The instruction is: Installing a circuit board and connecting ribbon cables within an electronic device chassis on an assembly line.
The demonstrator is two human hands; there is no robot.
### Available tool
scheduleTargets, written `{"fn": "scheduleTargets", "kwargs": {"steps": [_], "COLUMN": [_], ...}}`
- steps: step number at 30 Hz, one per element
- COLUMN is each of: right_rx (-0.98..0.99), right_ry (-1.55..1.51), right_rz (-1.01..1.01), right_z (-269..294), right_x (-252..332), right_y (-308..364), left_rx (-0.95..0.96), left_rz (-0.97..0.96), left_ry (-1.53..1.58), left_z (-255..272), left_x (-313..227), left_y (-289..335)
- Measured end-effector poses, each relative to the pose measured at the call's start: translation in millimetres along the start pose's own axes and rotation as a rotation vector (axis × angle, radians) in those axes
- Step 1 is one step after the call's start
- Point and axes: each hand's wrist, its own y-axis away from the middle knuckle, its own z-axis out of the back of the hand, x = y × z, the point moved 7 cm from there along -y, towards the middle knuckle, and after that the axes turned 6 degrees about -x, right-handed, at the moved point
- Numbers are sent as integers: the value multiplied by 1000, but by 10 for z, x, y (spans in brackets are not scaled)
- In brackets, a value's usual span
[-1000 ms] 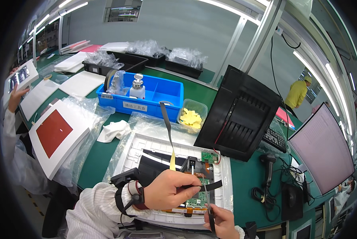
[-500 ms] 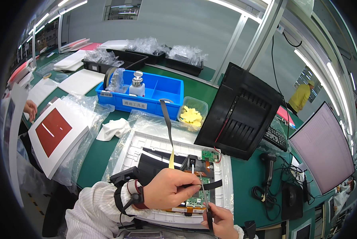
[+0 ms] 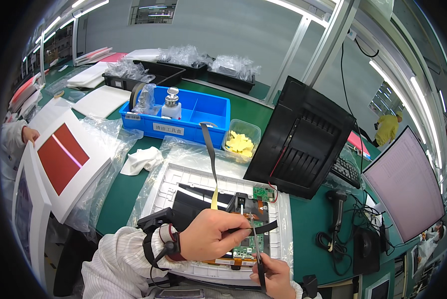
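Note:
My left hand (image 3: pixel 214 235) is closed, pinching a black tape strip (image 3: pixel 267 227) whose free end sticks out to the right. A longer dark stretch of tape, yellowish on its lower part, rises behind this hand toward the blue box. My right hand (image 3: pixel 276 276) grips dark-handled scissors (image 3: pixel 256 244), seen edge-on, whose narrow metal blades cross the strip just right of my left fingertips. Below both hands lies an opened device in a white frame (image 3: pixel 282 214), with a green circuit board (image 3: pixel 266 193) and black parts inside. My left hand and sleeve cover part of it.
Beyond the device stand a blue divided box (image 3: pixel 168 130) with a pump bottle (image 3: pixel 171 105) and a tub of yellow pieces (image 3: pixel 241 144). A black panel (image 3: pixel 301 144) leans at right, near a scanner (image 3: pixel 336 209) and monitor (image 3: pixel 405 187). Someone's hand (image 3: pixel 30 135) holds a white-framed panel (image 3: pixel 31 219) at left.
My hands and the scissors have barely moved. At left, the other person's hand has shifted, and a white-framed panel has swung lower and nearer. The distant person in yellow has moved slightly.

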Motion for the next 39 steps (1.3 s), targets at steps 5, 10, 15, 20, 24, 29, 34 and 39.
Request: {"fn": "scheduleTargets", "kwargs": {"steps": [5,10,15,20,24,29,34,39], "right_rx": [-11,14,-9,9,-11,120,-67,-423], "right_ry": [-2,92,189,497,676,814,791,1031], "right_rz": [-98,57,169,316,439,447,292,68], "right_z": [-7,-4,53,55,9,60,502,1217], "right_x": [-10,102,200,268,370,272,309,163], "right_y": [-4,-7,-30,-66,-49,-90,-142,-230], "left_rx": [11,22,56,-50,18,-24,-96,-54], "left_rz": [-7,8,51,130,121,29,-32,135], "left_ry": [7,24,27,233,166,84,-8,6], "left_z": [3,9,-4,68,27,18,62,31], "left_x": [5,6,118,285,301,212,176,259], "left_y": [3,-5,-21,-40,-44,-56,-62,-54]}}
